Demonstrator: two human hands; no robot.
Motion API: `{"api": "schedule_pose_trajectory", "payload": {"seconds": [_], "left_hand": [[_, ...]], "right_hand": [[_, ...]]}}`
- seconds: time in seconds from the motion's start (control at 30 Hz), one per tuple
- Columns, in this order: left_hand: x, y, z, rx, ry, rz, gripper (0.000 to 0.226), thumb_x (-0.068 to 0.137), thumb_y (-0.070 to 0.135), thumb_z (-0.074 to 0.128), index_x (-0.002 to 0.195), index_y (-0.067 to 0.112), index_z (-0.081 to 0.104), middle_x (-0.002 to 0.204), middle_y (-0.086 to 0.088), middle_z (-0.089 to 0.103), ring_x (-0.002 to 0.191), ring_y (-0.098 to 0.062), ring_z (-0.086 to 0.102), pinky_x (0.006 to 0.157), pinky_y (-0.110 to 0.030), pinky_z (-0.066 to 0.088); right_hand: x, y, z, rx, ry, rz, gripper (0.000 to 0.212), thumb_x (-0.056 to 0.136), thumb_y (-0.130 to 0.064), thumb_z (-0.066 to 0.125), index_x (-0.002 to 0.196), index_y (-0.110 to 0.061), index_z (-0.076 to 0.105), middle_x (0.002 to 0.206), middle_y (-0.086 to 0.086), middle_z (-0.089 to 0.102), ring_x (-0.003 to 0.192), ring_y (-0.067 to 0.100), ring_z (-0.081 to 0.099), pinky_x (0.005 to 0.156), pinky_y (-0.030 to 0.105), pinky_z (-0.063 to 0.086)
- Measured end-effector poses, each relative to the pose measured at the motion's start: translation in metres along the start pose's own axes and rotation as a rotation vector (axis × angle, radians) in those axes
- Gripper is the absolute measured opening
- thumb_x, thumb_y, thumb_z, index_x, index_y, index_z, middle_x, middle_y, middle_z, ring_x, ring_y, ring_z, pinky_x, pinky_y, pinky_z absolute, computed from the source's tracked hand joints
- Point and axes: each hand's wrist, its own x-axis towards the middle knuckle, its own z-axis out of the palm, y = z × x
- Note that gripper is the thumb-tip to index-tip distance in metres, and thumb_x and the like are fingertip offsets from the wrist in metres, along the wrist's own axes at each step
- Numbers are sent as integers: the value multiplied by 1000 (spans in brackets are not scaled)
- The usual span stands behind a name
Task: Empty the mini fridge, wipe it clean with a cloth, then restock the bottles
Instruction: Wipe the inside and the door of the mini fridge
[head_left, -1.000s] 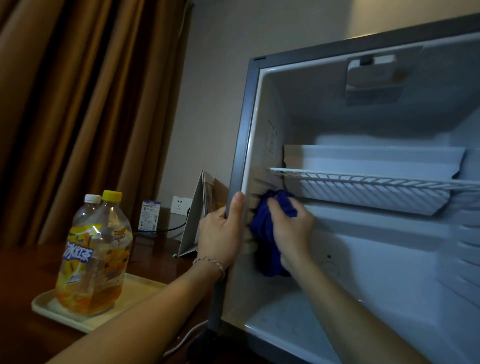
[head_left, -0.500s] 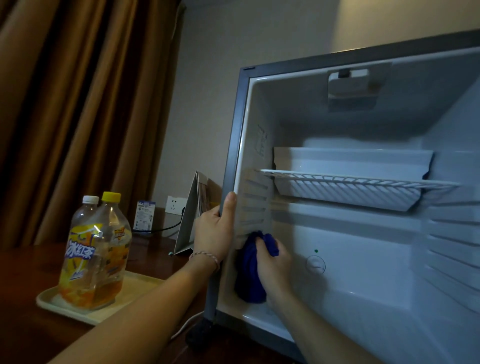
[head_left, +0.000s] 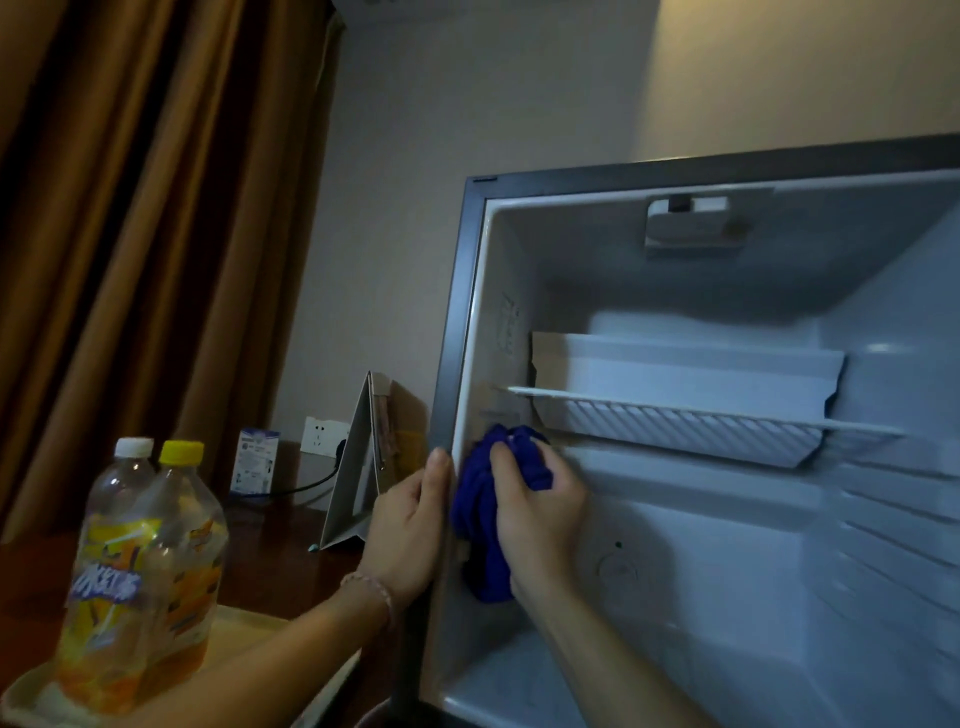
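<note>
One cloth (head_left: 485, 512) — higher again, under shelf (head_left: 675, 415).

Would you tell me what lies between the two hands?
In the head view, the fridge's front edge separates the left hand from the right hand and its cloth.

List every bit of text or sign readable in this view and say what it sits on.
Nothing reads cleanly.
Yellow-capped bottle: label with large stylised characters on a purple band, too blurred to quote.
White-capped bottle: no print legible.
Small white and blue box by the wall socket: print too small.
Fridge left inner wall: faint embossed marks, unreadable.
Folded card: print unreadable.
</note>
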Motion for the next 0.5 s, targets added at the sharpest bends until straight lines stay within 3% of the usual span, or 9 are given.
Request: {"api": "schedule_pose_trajectory", "payload": {"seconds": [0.13,0.2,0.27,0.3,0.37,0.47,0.5], "left_hand": [[56,40,-14,-57,-164,-87,86,91,76,21,83,0,61,69,-8,67,63,-22,65,67,-31,55],[86,55,-18,-42,-184,-87,102,83,88,23,99,-5,60,89,-21,69,82,-37,66,82,-43,57],[100,71,-18,-66,-215,-105,105,74,92,31,96,-7,58,89,-28,62,79,-46,58,85,-47,52],[104,73,-18,-117,-242,-154,100,72,94,36,92,-1,59,85,-25,58,77,-44,55,88,-51,50],[102,77,-18,-240,-217,-268,81,75,91,39,95,17,67,99,-11,65,96,-34,62,102,-55,46],[101,82,-14,-302,-151,-221,68,94,74,27,94,30,79,104,-6,74,101,-19,70,98,-46,49],[100,85,-14,-280,-132,-205,71,90,78,26,108,31,76,114,-8,72,109,-20,68,101,-47,47]], "right_hand": [[6,-22,11,-40,33,-120,15,81,-41,70,88,-28,71,92,-4,71,86,9,69,79,34,58],[6,-36,17,-52,3,-137,23,80,-45,67,97,-29,71,104,-7,68,94,7,67,83,27,56],[11,-56,23,-55,2,-191,24,82,-37,69,103,-25,71,110,-8,65,99,4,64,84,16,52],[15,-66,26,-50,13,-220,23,83,-31,71,104,-22,71,109,-5,65,99,3,63,83,11,50],[27,-89,30,-41,52,-284,20,85,-22,75,104,-16,72,105,-1,65,95,0,62,78,5,46],[56,-117,31,-54,146,-404,15,83,-22,77,96,-21,71,99,1,67,89,1,63,76,6,44],[70,-122,34,-45,164,-401,13,82,-24,77,93,-24,70,97,1,67,86,1,63,75,7,44]]}}
